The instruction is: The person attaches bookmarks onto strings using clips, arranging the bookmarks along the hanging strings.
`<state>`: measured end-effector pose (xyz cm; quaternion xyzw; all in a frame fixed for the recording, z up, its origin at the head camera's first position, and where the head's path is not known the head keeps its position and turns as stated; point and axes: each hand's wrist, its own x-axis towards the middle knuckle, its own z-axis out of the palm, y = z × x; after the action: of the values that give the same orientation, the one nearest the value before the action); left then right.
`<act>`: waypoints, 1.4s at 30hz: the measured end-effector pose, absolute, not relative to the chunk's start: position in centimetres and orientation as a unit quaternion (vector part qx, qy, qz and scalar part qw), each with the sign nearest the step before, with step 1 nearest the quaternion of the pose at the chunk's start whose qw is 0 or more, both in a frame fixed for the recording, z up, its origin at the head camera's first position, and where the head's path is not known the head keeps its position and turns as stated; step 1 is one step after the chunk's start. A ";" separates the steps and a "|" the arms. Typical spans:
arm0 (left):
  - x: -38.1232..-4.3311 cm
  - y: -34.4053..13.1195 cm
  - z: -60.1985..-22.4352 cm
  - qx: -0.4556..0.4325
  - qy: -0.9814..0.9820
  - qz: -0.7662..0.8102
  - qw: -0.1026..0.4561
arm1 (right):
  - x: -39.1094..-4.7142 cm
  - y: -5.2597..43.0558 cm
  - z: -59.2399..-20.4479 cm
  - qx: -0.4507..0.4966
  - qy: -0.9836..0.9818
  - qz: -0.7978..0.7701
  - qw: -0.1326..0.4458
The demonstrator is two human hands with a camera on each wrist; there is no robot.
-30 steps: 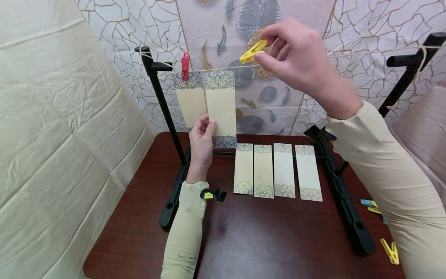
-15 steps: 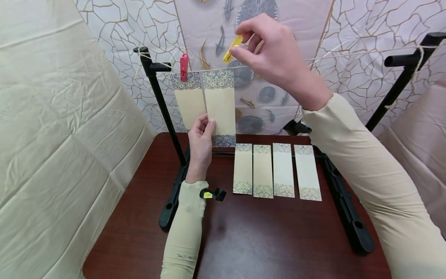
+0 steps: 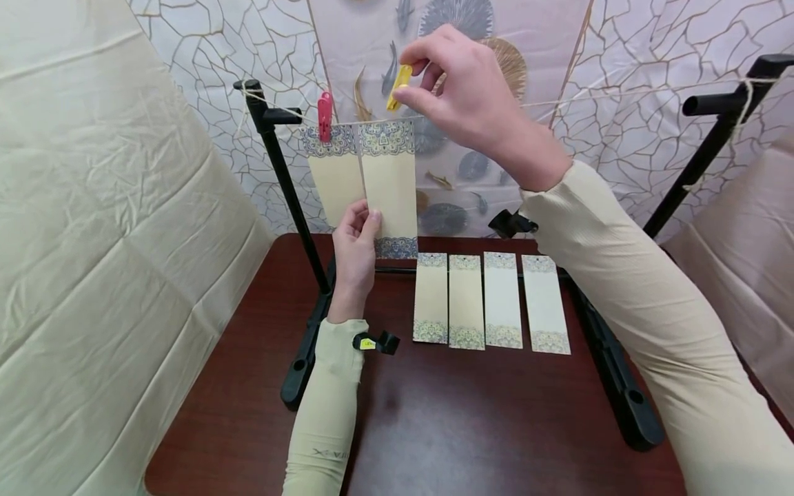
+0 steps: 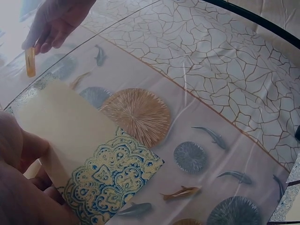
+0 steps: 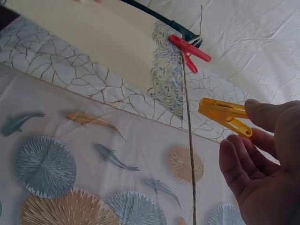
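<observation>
The left hand (image 3: 353,258) pinches the held card (image 3: 391,186) by its lower left edge, thumb across the front face. The held card is a flat cream rectangle, upright, its top edge level with the line (image 5: 191,159); dense scalloped scrollwork in blue and yellow bands both ends. The right hand (image 3: 462,96) pinches the yellow peg (image 5: 222,112) between thumb and fingers just above that top edge, apart from the card; the peg is smooth, translucent plastic, wedge-shaped. Just left of the held card is the hung card (image 3: 338,179), similarly patterned, the red peg (image 3: 324,117) clipped at its top. The line is twisted, cord-like, knotted to the stand (image 3: 285,179) of black tubes on long rounded feet. Four cards (image 3: 430,296), narrow rectangles in cream and white, lie side by side on the tabletop (image 3: 465,413), the rightmost slightly skewed; the tabletop is dark red-brown with a dull sheen. Behind, the backdrop (image 3: 474,165) bears fish and ribbed discs. The left-hand drape (image 3: 93,241) is pale, creased and seamed.
</observation>
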<state>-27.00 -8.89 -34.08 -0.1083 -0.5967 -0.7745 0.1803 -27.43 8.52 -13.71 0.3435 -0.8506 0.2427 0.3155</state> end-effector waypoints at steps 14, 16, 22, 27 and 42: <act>-27.1 -9.1 -33.9 -0.108 -0.596 -0.773 0.188 | -27.7 7.3 -13.6 0.384 -0.847 0.234 0.285; -27.1 -9.1 -34.0 -0.106 -0.595 -0.774 0.188 | -27.7 7.2 -13.6 0.384 -0.846 0.232 0.289; -27.0 -9.1 -34.1 -0.105 -0.591 -0.777 0.190 | -27.7 7.0 -13.4 0.373 -0.857 0.215 0.283; -27.1 -9.2 -34.3 -0.101 -0.594 -0.776 0.186 | -27.9 6.9 -13.5 0.373 -0.860 0.207 0.282; -27.1 -9.5 -34.7 -0.097 -0.600 -0.772 0.184 | -28.3 7.0 -13.4 0.378 -0.858 0.202 0.282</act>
<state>-27.10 -9.50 -34.67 -0.0968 -0.6004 -0.7722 0.1843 -28.28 7.04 -13.36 0.3779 -0.8584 0.2017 0.2821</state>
